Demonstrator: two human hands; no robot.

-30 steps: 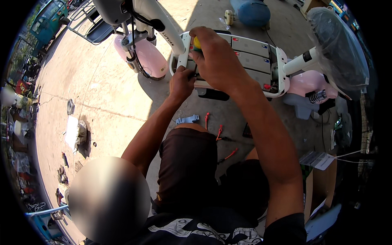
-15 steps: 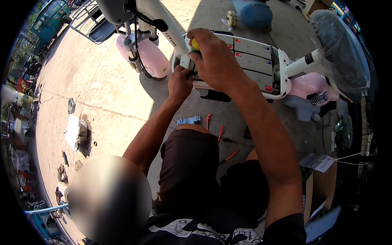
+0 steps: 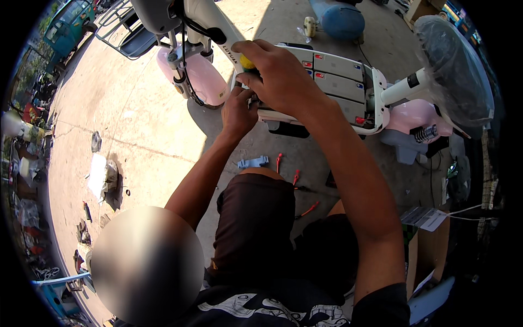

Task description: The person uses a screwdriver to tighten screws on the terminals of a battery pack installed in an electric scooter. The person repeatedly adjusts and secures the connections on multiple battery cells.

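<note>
A white electric scooter stands before me, its footboard tray (image 3: pixel 373 121) uncovered over several grey battery blocks (image 3: pixel 339 84). My right hand (image 3: pixel 283 79) is closed round a yellow and dark green handle, apparently a screwdriver (image 3: pixel 247 61), at the tray's left end beside the white front column (image 3: pixel 217 34). The tool's lower part is hidden by my fingers. Just below it, my left hand (image 3: pixel 238 114) is closed at the tray's near left corner, its fingertips close to my right thumb. Whatever those fingertips pinch is hidden.
A pale blue plastic bracket (image 3: pixel 253 162) and several red-ended leads (image 3: pixel 308 210) lie on the concrete by my knee. The pink front fender (image 3: pixel 193 79) is at left, a plastic-wrapped seat (image 3: pixel 452 68) at right. An open carton (image 3: pixel 433 256) stands by my right arm.
My right hand has shifted left with the screwdriver, closer to the front column. The left hand stays at the tray corner, almost unmoved.
</note>
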